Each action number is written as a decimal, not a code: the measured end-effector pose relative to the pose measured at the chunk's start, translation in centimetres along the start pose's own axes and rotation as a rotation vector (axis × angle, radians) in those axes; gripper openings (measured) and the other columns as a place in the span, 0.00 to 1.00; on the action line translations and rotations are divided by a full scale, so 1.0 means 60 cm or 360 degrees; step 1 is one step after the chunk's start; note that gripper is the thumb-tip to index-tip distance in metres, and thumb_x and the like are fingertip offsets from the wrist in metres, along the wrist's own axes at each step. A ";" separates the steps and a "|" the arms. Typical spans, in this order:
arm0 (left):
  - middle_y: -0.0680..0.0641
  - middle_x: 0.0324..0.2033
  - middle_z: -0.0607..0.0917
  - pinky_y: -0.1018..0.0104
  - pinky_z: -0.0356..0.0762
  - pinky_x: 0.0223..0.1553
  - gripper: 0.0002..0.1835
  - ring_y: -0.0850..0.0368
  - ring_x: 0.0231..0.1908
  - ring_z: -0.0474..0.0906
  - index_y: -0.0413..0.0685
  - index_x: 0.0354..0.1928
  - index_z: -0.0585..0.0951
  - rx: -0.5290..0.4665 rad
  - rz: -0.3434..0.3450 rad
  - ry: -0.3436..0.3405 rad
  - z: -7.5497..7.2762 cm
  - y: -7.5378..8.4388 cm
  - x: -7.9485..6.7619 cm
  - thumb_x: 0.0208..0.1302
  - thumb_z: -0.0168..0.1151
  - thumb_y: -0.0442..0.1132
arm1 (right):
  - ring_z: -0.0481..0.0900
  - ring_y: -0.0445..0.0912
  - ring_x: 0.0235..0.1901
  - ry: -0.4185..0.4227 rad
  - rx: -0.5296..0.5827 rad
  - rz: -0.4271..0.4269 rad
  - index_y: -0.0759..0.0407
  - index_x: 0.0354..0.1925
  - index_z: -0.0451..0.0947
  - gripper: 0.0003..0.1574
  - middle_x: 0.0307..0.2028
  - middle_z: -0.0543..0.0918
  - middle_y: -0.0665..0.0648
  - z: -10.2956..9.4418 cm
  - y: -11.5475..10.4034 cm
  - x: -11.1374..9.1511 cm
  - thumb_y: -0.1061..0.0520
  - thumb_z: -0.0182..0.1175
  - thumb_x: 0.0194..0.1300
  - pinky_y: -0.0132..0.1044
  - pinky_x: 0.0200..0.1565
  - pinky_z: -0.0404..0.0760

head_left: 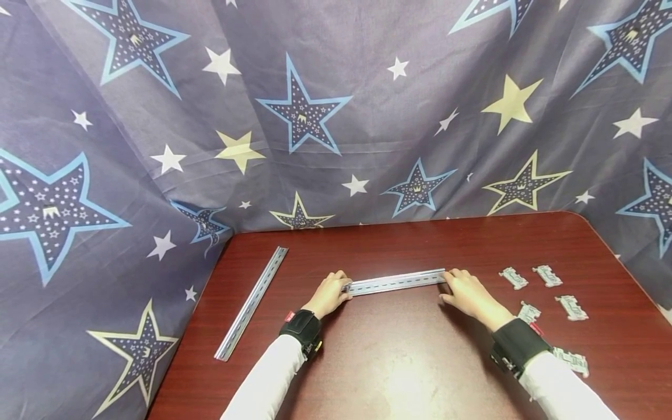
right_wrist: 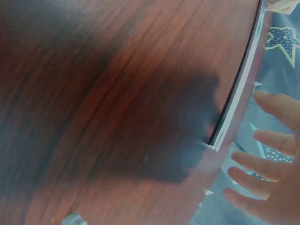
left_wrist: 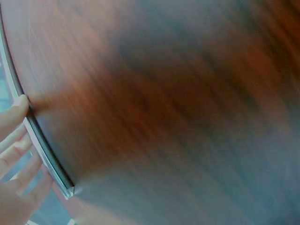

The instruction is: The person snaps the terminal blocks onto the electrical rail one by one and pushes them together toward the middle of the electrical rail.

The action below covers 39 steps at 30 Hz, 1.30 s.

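A slotted metal DIN rail [head_left: 396, 282] lies crosswise near the middle of the table in the head view. At its left end my left hand [head_left: 331, 293] grips it, and in the left wrist view the thumb [left_wrist: 18, 110] is on the near edge with the fingers across on the far side. My right hand [head_left: 469, 294] is at the other end. In the right wrist view its fingers [right_wrist: 260, 164] are spread, beside the tip of the rail [right_wrist: 234, 101] and not closed round it.
A second slotted rail [head_left: 252, 303] lies slanted at the table's left side. Several small pale green-grey modules, such as this one [head_left: 571, 307], are scattered on the right, some partly behind my right wrist. A star-patterned curtain [head_left: 367, 128] hangs behind the reddish-brown table [head_left: 378, 361].
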<state>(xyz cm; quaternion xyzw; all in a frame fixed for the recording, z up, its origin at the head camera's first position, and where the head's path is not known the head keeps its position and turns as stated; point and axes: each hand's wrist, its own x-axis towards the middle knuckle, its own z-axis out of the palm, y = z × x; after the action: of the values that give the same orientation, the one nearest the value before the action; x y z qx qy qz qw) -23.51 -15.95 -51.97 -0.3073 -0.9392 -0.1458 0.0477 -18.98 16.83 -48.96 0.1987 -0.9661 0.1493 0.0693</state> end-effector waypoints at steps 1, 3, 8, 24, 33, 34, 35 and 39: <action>0.46 0.33 0.75 0.56 0.68 0.35 0.16 0.49 0.35 0.70 0.39 0.39 0.80 -0.0011 0.0005 -0.0008 0.000 0.003 0.001 0.46 0.66 0.36 | 0.72 0.62 0.40 -0.0006 0.0002 0.0008 0.69 0.45 0.72 0.29 0.37 0.75 0.67 0.002 0.002 0.001 0.55 0.65 0.47 0.55 0.40 0.69; 0.46 0.34 0.75 0.56 0.69 0.35 0.16 0.49 0.35 0.70 0.39 0.39 0.80 -0.0005 0.0019 -0.0017 0.001 0.009 0.002 0.46 0.66 0.36 | 0.71 0.63 0.41 -0.0018 0.0009 0.0011 0.68 0.46 0.71 0.30 0.39 0.75 0.67 0.007 0.005 0.003 0.54 0.65 0.46 0.55 0.40 0.68; 0.48 0.35 0.75 0.57 0.69 0.35 0.16 0.51 0.36 0.70 0.41 0.40 0.80 0.0032 0.0045 -0.0036 0.005 0.019 0.005 0.47 0.66 0.38 | 0.71 0.62 0.40 -0.0038 0.0020 -0.0029 0.67 0.47 0.72 0.32 0.38 0.75 0.66 0.013 0.012 0.005 0.53 0.67 0.44 0.56 0.39 0.68; 0.48 0.35 0.74 0.60 0.68 0.34 0.17 0.52 0.36 0.70 0.43 0.42 0.80 0.0068 0.0073 -0.0070 0.011 0.049 0.003 0.48 0.65 0.40 | 0.70 0.52 0.27 0.0037 0.0155 -0.0154 0.67 0.32 0.76 0.17 0.25 0.69 0.57 0.034 0.044 -0.008 0.61 0.68 0.41 0.45 0.33 0.71; 0.48 0.34 0.73 0.62 0.67 0.36 0.19 0.53 0.36 0.69 0.44 0.44 0.79 0.0073 0.0057 -0.0084 0.016 0.066 0.005 0.48 0.65 0.42 | 0.69 0.50 0.25 -0.0003 0.0191 -0.0165 0.67 0.29 0.76 0.16 0.25 0.71 0.58 0.019 0.052 -0.018 0.61 0.69 0.39 0.43 0.30 0.69; 0.48 0.33 0.73 0.62 0.67 0.36 0.19 0.54 0.36 0.69 0.44 0.44 0.79 0.0080 0.0058 -0.0086 0.016 0.068 0.004 0.48 0.65 0.42 | 0.69 0.50 0.25 -0.0010 0.0188 -0.0165 0.67 0.28 0.76 0.16 0.25 0.71 0.58 0.018 0.054 -0.019 0.61 0.69 0.39 0.43 0.30 0.69; 0.48 0.33 0.73 0.62 0.67 0.36 0.19 0.54 0.36 0.69 0.44 0.44 0.79 0.0077 0.0058 -0.0089 0.016 0.070 0.004 0.48 0.65 0.42 | 0.69 0.50 0.25 -0.0017 0.0182 -0.0166 0.67 0.28 0.76 0.16 0.25 0.71 0.58 0.017 0.055 -0.020 0.61 0.69 0.39 0.42 0.30 0.69; 0.48 0.33 0.73 0.63 0.67 0.36 0.18 0.54 0.35 0.69 0.45 0.44 0.80 0.0065 0.0055 -0.0087 0.013 0.077 0.004 0.48 0.65 0.42 | 0.69 0.49 0.24 -0.0024 0.0162 -0.0179 0.66 0.27 0.75 0.16 0.24 0.70 0.58 0.012 0.058 -0.023 0.60 0.69 0.38 0.42 0.29 0.69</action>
<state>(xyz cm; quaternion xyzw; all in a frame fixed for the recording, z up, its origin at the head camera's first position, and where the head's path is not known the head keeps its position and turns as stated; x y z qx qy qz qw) -20.95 -12.04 -51.54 -0.3263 -0.9375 -0.1173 0.0309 -19.20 20.17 -50.83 0.2570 -0.9451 0.1927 0.0600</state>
